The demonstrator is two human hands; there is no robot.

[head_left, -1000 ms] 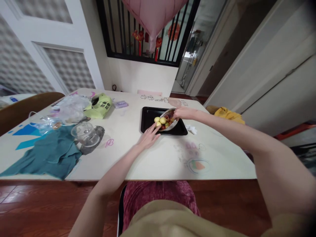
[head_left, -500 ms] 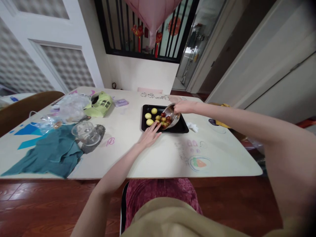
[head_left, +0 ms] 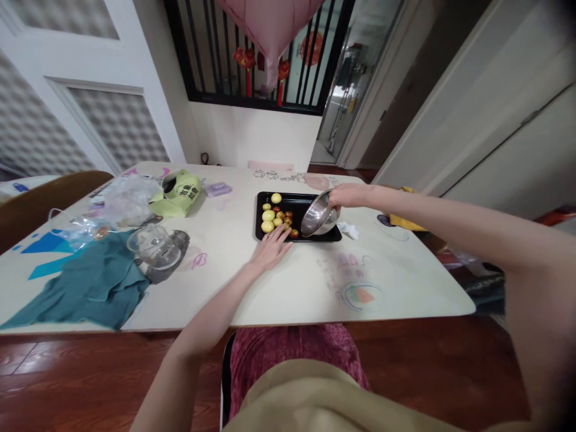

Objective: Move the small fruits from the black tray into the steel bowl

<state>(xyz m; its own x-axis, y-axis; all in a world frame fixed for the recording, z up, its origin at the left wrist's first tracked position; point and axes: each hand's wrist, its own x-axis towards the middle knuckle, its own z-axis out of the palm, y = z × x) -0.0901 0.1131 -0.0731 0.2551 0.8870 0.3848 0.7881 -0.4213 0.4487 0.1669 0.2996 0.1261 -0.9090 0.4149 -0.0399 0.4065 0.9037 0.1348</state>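
My right hand (head_left: 342, 197) grips the rim of a shiny metal bowl (head_left: 318, 215), which is tilted on its side over the right half of a black rectangular tray (head_left: 310, 197). In the tray's left half lie several round yellow fruits (head_left: 268, 215) and several smaller reddish-brown and greenish fruits (head_left: 288, 215) that look like jujubes. My left hand (head_left: 271, 247) rests at the tray's front edge with its fingers apart, the fingertips beside the nearest small fruits. Whether they touch the fruit I cannot tell. The bowl's inside is partly turned away from view.
Left on the white table (head_left: 279, 294) are a teal cloth (head_left: 85, 282), a clear plastic container (head_left: 155, 246), crumpled plastic bags (head_left: 128, 198), a yellow-green bag (head_left: 182, 195) and a purple packet (head_left: 218, 189). A crumpled tissue (head_left: 348, 230) lies by the tray's right end.
The small fruits that were at the bowl's mouth now lie loose in the tray. My right hand has drawn the bowl a little rightward; my left hand has hardly moved.
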